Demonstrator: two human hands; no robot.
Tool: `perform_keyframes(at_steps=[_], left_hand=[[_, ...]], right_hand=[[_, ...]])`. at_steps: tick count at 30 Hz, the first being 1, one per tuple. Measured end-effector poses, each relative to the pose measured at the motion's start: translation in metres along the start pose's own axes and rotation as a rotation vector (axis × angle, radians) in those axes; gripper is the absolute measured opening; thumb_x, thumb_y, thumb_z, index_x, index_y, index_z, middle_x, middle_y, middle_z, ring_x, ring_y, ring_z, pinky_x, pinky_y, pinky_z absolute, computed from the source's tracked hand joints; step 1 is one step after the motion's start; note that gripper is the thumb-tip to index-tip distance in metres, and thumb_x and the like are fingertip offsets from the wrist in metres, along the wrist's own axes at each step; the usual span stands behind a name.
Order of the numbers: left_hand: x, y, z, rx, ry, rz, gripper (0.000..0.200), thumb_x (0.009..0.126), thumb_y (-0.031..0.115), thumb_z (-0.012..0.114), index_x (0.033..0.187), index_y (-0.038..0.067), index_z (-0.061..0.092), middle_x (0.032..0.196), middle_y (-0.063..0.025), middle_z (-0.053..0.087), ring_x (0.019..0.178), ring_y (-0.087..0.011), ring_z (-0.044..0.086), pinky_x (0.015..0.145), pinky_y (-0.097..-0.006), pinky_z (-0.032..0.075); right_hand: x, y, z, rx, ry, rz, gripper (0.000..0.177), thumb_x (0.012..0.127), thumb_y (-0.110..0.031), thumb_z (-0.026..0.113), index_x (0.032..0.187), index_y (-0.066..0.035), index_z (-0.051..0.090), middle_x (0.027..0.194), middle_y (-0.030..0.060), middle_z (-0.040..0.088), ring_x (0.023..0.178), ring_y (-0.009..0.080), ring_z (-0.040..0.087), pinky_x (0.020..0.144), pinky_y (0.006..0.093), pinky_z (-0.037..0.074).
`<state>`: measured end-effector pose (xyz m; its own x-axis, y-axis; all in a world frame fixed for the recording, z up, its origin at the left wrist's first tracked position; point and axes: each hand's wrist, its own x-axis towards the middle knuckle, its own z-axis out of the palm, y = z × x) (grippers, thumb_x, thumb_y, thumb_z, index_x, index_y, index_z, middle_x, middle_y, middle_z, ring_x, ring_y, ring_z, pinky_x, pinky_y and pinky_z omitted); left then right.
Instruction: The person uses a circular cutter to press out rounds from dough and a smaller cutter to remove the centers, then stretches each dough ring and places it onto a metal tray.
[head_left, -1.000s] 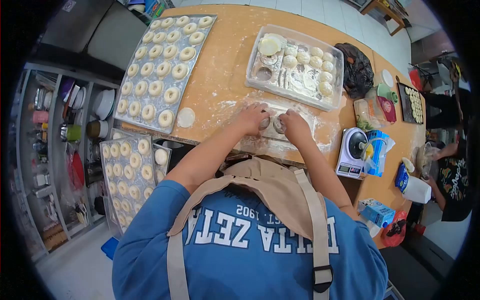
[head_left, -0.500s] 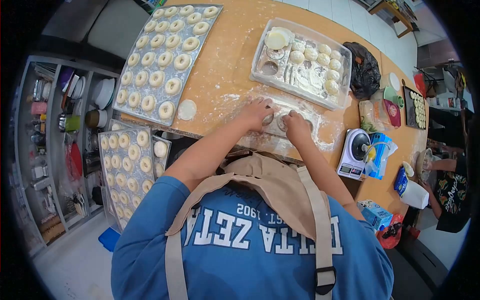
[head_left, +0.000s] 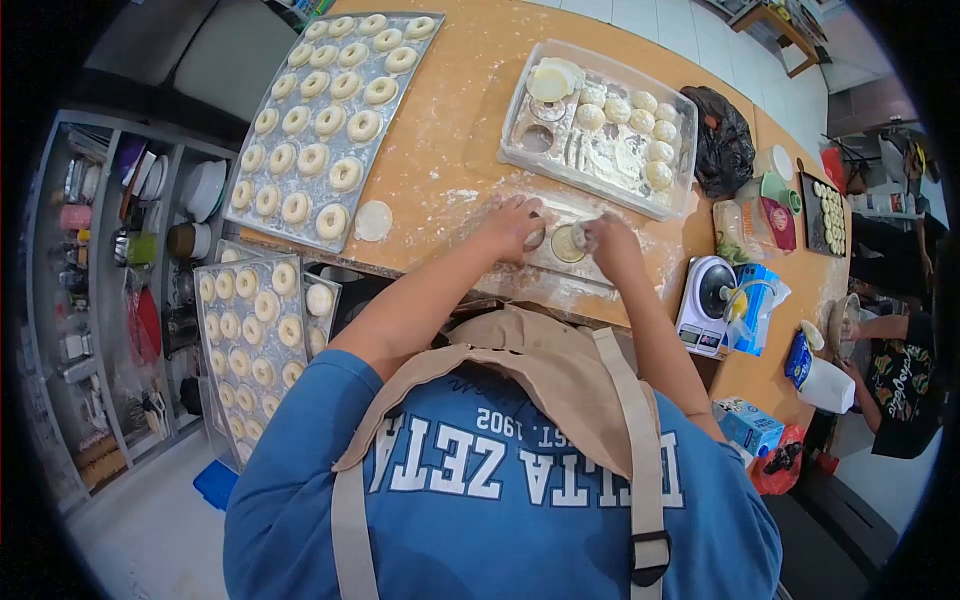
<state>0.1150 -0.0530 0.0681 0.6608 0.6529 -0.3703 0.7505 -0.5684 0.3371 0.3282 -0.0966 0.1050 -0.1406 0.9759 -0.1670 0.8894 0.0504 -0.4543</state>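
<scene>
On the floured table in front of me lies a pale plate with round openings (head_left: 546,262). My left hand (head_left: 512,230) rests on its left end, fingers spread and slightly bent beside one opening. In the middle of the plate a round hollow (head_left: 568,244) shows a greenish-yellow floor and a pale rim. My right hand (head_left: 612,246) is just right of that hollow, its fingers drawn together and whitened at the tips. Whether a piece of dough is in them I cannot make out. Beyond the hands stands a clear plastic box (head_left: 600,182) with floured dough balls (head_left: 658,152).
A metal tray (head_left: 352,190) of dough rings stands at the left, near a flat dough disc (head_left: 374,221). More rings sit on a lower tray (head_left: 240,330). A kitchen scale (head_left: 704,300), a black bag (head_left: 722,145) and another person's arm (head_left: 880,329) are at the right.
My right hand has moved off the middle hollow to the right, uncovering it. My left hand has stayed almost in place on the plate.
</scene>
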Motion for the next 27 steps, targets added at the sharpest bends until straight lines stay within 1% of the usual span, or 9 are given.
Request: perform_keyframes(at_steps=[3, 4, 10, 15, 16, 19, 22, 25, 27], left_hand=[[-0.001, -0.002, 0.003, -0.022, 0.029, 0.013, 0.088, 0.06, 0.03, 0.082, 0.138, 0.03, 0.041, 0.145, -0.0074, 0.033, 0.135, -0.0326, 0.029, 0.11, -0.0582, 0.021], [-0.002, -0.002, 0.004, -0.029, 0.031, 0.014, 0.088, 0.06, 0.029, 0.082, 0.138, 0.03, 0.042, 0.145, -0.0076, 0.033, 0.135, -0.0327, 0.029, 0.11, -0.0582, 0.021], [-0.001, -0.004, 0.006, -0.035, 0.068, 0.031, 0.087, 0.061, 0.028, 0.082, 0.137, 0.029, 0.042, 0.144, -0.0085, 0.034, 0.134, -0.033, 0.031, 0.109, -0.0588, 0.022], [0.0, -0.003, 0.008, -0.037, 0.066, 0.016, 0.089, 0.059, 0.028, 0.084, 0.137, 0.029, 0.042, 0.143, -0.0091, 0.034, 0.134, -0.0332, 0.03, 0.109, -0.0598, 0.021], [0.0, -0.003, 0.007, -0.027, 0.049, 0.009, 0.091, 0.058, 0.027, 0.084, 0.138, 0.03, 0.04, 0.145, -0.0089, 0.033, 0.135, -0.033, 0.029, 0.11, -0.0591, 0.021], [0.001, -0.004, 0.005, -0.013, 0.012, 0.002, 0.096, 0.057, 0.027, 0.084, 0.14, 0.033, 0.036, 0.147, -0.0085, 0.03, 0.137, -0.0326, 0.027, 0.11, -0.0578, 0.022], [0.001, -0.004, 0.008, -0.038, 0.023, 0.009, 0.095, 0.057, 0.027, 0.085, 0.139, 0.031, 0.038, 0.146, -0.0087, 0.031, 0.136, -0.0332, 0.028, 0.11, -0.0589, 0.021], [0.003, -0.005, 0.009, -0.042, 0.041, 0.02, 0.093, 0.056, 0.028, 0.085, 0.138, 0.028, 0.041, 0.145, -0.0091, 0.032, 0.135, -0.0341, 0.029, 0.109, -0.0604, 0.021], [0.003, -0.004, 0.009, -0.03, 0.035, 0.008, 0.094, 0.056, 0.028, 0.085, 0.138, 0.028, 0.041, 0.145, -0.009, 0.032, 0.135, -0.0338, 0.028, 0.109, -0.0605, 0.021]], right_hand=[[-0.004, -0.002, 0.022, -0.06, -0.035, -0.052, 0.033, 0.069, 0.002, 0.06, 0.099, -0.008, 0.07, 0.097, 0.0166, 0.06, 0.09, 0.0351, 0.06, 0.08, 0.0412, 0.049], [-0.003, -0.004, 0.025, -0.113, -0.081, -0.043, 0.034, 0.071, 0.003, 0.057, 0.099, -0.011, 0.07, 0.097, 0.0152, 0.06, 0.092, 0.0332, 0.06, 0.081, 0.0408, 0.049], [-0.002, -0.013, 0.028, -0.175, -0.113, -0.014, 0.032, 0.073, 0.003, 0.057, 0.099, -0.012, 0.07, 0.099, 0.0116, 0.06, 0.094, 0.0297, 0.06, 0.079, 0.0406, 0.05], [-0.001, -0.014, 0.036, -0.205, -0.098, -0.07, 0.029, 0.073, 0.002, 0.057, 0.096, -0.011, 0.069, 0.097, 0.0115, 0.06, 0.096, 0.0299, 0.06, 0.078, 0.041, 0.051], [-0.001, -0.014, 0.037, -0.211, -0.093, -0.075, 0.028, 0.073, 0.002, 0.057, 0.095, -0.01, 0.069, 0.097, 0.0117, 0.06, 0.096, 0.0302, 0.06, 0.077, 0.0412, 0.051], [0.0, -0.014, 0.038, -0.183, -0.099, -0.056, 0.018, 0.071, 0.002, 0.058, 0.085, -0.007, 0.065, 0.097, 0.0143, 0.058, 0.094, 0.032, 0.058, 0.076, 0.0415, 0.052], [-0.001, -0.013, 0.041, -0.182, -0.068, -0.059, 0.018, 0.071, 0.002, 0.059, 0.085, -0.007, 0.066, 0.096, 0.0145, 0.058, 0.093, 0.0318, 0.058, 0.076, 0.0416, 0.052], [-0.002, -0.012, 0.043, -0.205, -0.051, -0.057, 0.027, 0.071, 0.002, 0.056, 0.091, -0.01, 0.068, 0.094, 0.0117, 0.059, 0.093, 0.0309, 0.06, 0.075, 0.0421, 0.051], [-0.001, -0.012, 0.04, -0.204, -0.056, -0.064, 0.024, 0.073, 0.0, 0.057, 0.092, -0.01, 0.068, 0.093, 0.0122, 0.059, 0.092, 0.0311, 0.06, 0.074, 0.042, 0.05]])
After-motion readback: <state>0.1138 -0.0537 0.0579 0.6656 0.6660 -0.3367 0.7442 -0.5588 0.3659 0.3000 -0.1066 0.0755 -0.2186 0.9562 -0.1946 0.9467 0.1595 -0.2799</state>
